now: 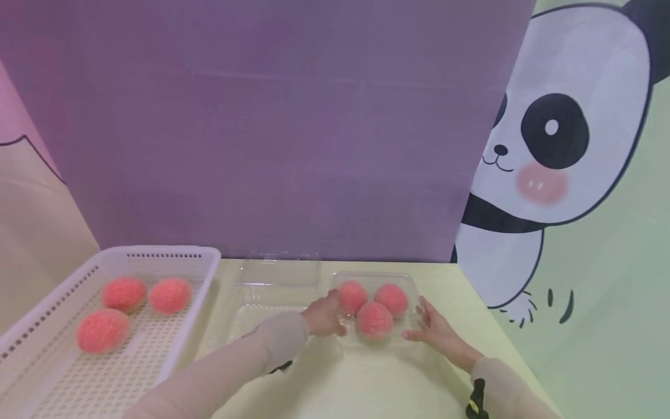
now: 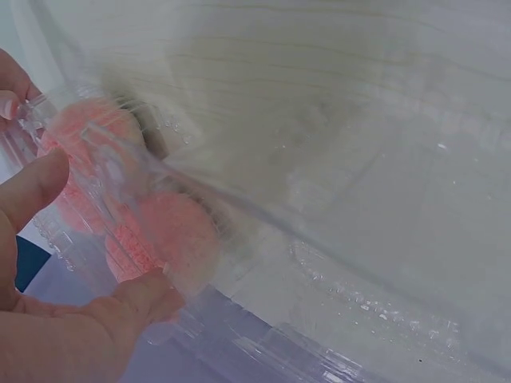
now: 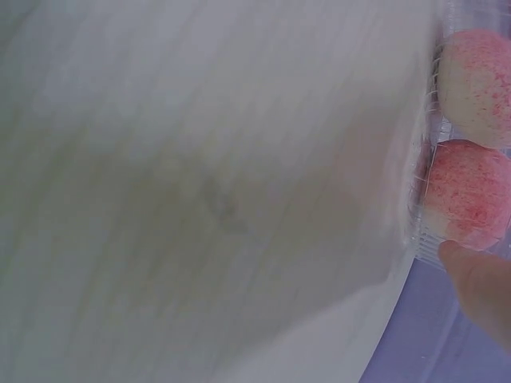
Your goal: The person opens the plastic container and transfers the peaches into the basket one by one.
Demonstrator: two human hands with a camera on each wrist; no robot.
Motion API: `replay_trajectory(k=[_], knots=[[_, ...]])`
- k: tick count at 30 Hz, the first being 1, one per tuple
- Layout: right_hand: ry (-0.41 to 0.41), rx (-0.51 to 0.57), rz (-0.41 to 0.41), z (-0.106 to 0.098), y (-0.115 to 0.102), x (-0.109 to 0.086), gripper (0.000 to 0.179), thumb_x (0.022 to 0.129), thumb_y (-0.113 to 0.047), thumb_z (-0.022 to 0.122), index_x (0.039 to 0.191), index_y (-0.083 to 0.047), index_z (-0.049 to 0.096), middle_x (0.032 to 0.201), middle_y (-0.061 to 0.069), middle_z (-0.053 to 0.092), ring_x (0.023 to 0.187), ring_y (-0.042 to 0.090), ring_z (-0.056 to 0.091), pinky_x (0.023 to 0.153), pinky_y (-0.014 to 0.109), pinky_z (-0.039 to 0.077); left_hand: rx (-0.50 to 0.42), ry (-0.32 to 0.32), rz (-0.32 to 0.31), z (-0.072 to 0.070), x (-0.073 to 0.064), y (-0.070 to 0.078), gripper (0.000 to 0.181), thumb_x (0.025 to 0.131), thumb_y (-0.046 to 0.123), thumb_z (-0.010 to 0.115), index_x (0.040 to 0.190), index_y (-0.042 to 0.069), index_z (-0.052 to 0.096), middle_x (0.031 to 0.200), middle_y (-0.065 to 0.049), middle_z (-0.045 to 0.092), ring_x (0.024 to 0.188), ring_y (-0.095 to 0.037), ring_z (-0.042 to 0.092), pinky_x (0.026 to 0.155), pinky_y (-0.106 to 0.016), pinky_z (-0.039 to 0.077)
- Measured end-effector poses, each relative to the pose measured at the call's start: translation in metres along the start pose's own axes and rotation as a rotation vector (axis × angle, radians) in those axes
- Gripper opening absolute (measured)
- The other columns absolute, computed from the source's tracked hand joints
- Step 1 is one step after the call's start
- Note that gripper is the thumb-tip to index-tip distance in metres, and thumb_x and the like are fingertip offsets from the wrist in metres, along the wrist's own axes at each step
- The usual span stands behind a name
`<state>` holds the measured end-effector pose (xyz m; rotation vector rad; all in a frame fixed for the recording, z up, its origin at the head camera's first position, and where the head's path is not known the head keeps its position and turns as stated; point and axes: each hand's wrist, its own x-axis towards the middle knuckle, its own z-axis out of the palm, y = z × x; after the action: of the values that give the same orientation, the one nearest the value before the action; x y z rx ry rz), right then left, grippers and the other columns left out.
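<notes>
Three round buns [image 1: 374, 320] with rough pink coating sit together in a clear plastic box [image 1: 408, 280] on the table. My left hand [image 1: 323, 316] is at the box's left side. In the left wrist view its thumb and a finger are spread apart, fingertips right at the clear plastic, which overlaps the pink buns [image 2: 164, 243]. On the box's right side is my right hand [image 1: 437, 334], thumb and fingers spread wide. One finger [image 3: 479, 283] of it reaches the box's corner beside a pink bun [image 3: 467, 195] in the right wrist view.
A white perforated basket [image 1: 209, 265] at the left holds three more pink buns [image 1: 103, 330]. Between it and my left hand lies another clear plastic box [image 1: 251, 317] with its lid [image 1: 280, 270] raised at the back. A purple panel [image 1: 282, 145] stands behind the table [image 1: 387, 384].
</notes>
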<state>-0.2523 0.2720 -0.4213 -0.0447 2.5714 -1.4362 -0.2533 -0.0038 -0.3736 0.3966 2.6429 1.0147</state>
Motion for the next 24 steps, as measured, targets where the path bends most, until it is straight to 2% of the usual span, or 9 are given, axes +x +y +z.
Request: replay_trajectory(k=[5,8,10,11,14,16,18,21,24], knots=[[-0.012,0.025,-0.002,-0.002,-0.001,0.0,0.106,0.075,-0.021,0.074,0.146,-0.002,-0.002,0.148,0.027,0.013,0.134,0.044,0.019,0.107,0.054,0.023,-0.026,-0.004,0.001,0.0,-0.001,0.0,0.094,0.073,0.01,0.073,0.144,-0.003,0.012,0.147,-0.022,0.024,0.132,-0.038,0.031,0.11,-0.049,0.025],[-0.009,0.024,-0.001,-0.002,0.0,-0.002,0.108,0.073,-0.019,0.076,0.146,-0.002,-0.002,0.148,0.027,0.013,0.134,0.044,0.019,0.107,0.054,0.023,-0.043,-0.005,0.017,0.002,-0.001,0.0,0.098,0.071,0.009,0.074,0.145,-0.001,0.011,0.15,-0.021,0.018,0.131,-0.04,0.032,0.108,-0.05,0.029],[0.0,0.015,0.0,-0.002,0.002,-0.002,0.109,0.071,-0.018,0.077,0.146,-0.002,-0.001,0.148,0.027,0.013,0.133,0.044,0.02,0.107,0.054,0.024,-0.014,0.002,0.035,0.004,0.0,0.0,0.1,0.069,0.011,0.075,0.145,0.0,0.011,0.151,-0.021,0.011,0.129,-0.04,0.034,0.106,-0.049,0.032],[0.003,0.017,-0.005,-0.002,0.003,-0.002,0.109,0.071,-0.018,0.077,0.146,-0.001,-0.001,0.148,0.026,0.012,0.133,0.044,0.02,0.107,0.053,0.024,0.019,0.01,0.052,0.005,0.001,0.001,0.101,0.068,0.012,0.076,0.145,0.0,0.012,0.151,-0.021,0.009,0.129,-0.04,0.034,0.105,-0.047,0.034],[0.008,0.026,-0.024,-0.001,0.004,0.001,0.109,0.072,-0.017,0.076,0.145,0.0,-0.002,0.15,0.025,0.008,0.135,0.042,0.017,0.108,0.051,0.023,0.175,0.019,0.109,0.006,0.004,0.004,0.102,0.068,0.018,0.078,0.144,-0.004,0.014,0.152,-0.022,0.001,0.135,-0.037,0.024,0.109,-0.041,0.03],[0.012,0.036,-0.034,0.0,0.005,0.002,0.109,0.073,-0.018,0.076,0.145,0.0,-0.004,0.15,0.024,0.005,0.136,0.041,0.014,0.109,0.05,0.021,0.297,0.028,0.152,0.006,0.007,0.007,0.101,0.068,0.025,0.079,0.142,-0.007,0.017,0.151,-0.023,0.004,0.139,-0.034,0.015,0.113,-0.038,0.023],[0.018,0.034,-0.038,0.001,0.005,0.003,0.109,0.073,-0.019,0.075,0.145,0.001,-0.004,0.15,0.025,0.004,0.136,0.041,0.013,0.11,0.05,0.02,0.391,0.026,0.176,0.006,0.009,0.009,0.101,0.069,0.031,0.078,0.141,-0.008,0.019,0.151,-0.024,0.007,0.14,-0.033,0.009,0.113,-0.037,0.021],[0.019,0.041,-0.029,0.002,0.006,0.001,0.106,0.076,-0.02,0.073,0.145,0.001,-0.004,0.15,0.025,0.006,0.136,0.041,0.013,0.11,0.051,0.017,0.503,0.025,0.187,0.007,0.01,0.011,0.098,0.073,0.037,0.074,0.141,-0.008,0.021,0.15,-0.025,0.012,0.139,-0.034,0.013,0.108,-0.039,0.032],[0.008,0.072,-0.019,0.003,0.007,0.0,0.1,0.079,-0.019,0.069,0.145,-0.001,-0.004,0.15,0.025,0.006,0.136,0.042,0.013,0.11,0.052,0.016,0.637,0.027,0.209,0.008,0.01,0.009,0.089,0.078,0.04,0.068,0.14,-0.007,0.024,0.148,-0.026,0.018,0.138,-0.035,0.019,0.094,-0.037,0.048]])
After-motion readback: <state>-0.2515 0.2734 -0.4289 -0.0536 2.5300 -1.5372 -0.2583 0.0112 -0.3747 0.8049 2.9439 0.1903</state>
